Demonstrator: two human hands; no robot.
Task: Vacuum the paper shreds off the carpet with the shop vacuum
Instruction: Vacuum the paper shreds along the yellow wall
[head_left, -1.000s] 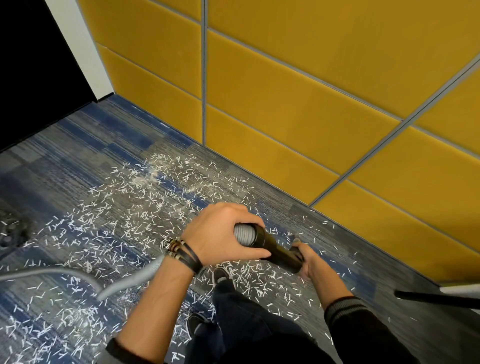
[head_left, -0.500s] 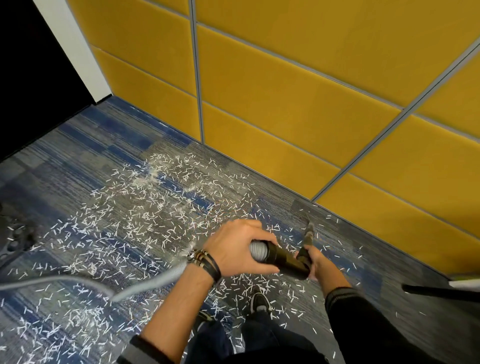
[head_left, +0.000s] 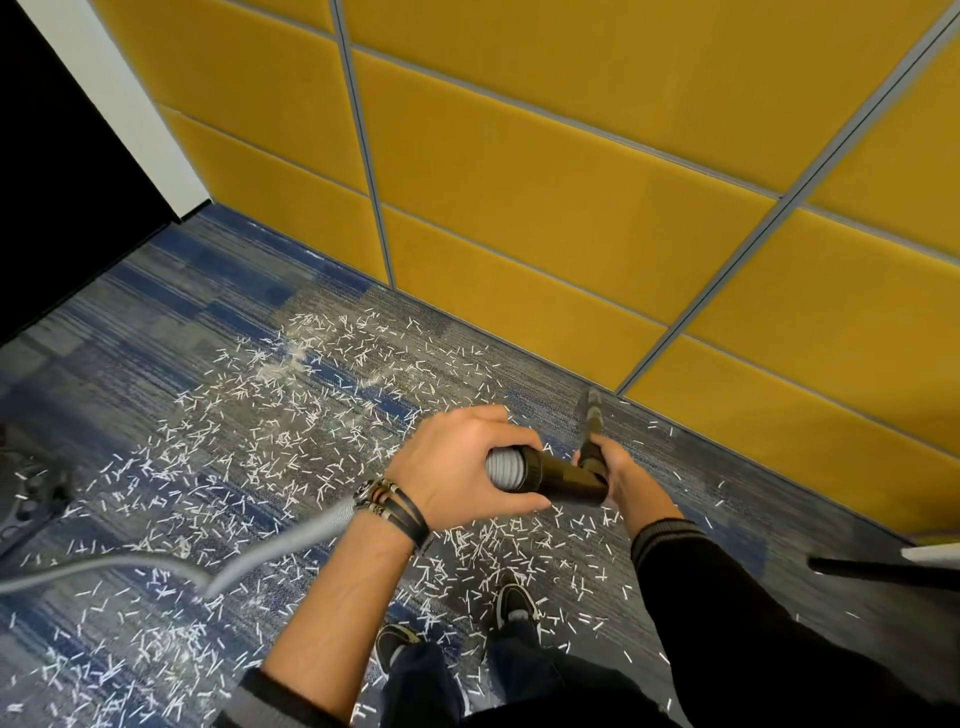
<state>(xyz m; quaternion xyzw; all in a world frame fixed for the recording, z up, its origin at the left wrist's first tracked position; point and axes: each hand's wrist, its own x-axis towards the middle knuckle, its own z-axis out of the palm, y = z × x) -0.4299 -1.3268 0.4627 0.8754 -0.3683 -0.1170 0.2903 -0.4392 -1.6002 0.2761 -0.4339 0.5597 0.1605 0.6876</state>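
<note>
Paper shreds (head_left: 270, 431) are lying scattered, white and thin, over the blue-grey carpet (head_left: 156, 322). They are thickest in the middle and lower left and thinning out toward the wall foot. The grey ribbed hose (head_left: 291, 545) is running in from the left edge, curving over the shreds and up under the left wrist into the black wand (head_left: 563, 475).

The left hand (head_left: 462, 462) is gripping from above, fingers clenched round the hose end where it meets the wand. The right hand (head_left: 618, 467) is grasping the far end of the wand at the bend, fingers wrapped round it and mostly hidden. The narrow nozzle (head_left: 592, 415) is pointing away from the person toward the base of the yellow panelled wall (head_left: 519, 182). Its tip is over a sparsely littered strip; I cannot tell whether it is touching the carpet.

Versus a second ago, the nozzle is showing much more beyond the right hand and reaching closer to the wall foot. Both grips are staying the same and the shred spread is looking unchanged.

Dark bracelets (head_left: 389, 501) are sitting on the left wrist. Two dark shoes (head_left: 511, 603) are standing among shreds below the hands. A black bar (head_left: 883, 569) is poking in at the right edge, and a dark base (head_left: 26, 488) is showing at the left edge.
</note>
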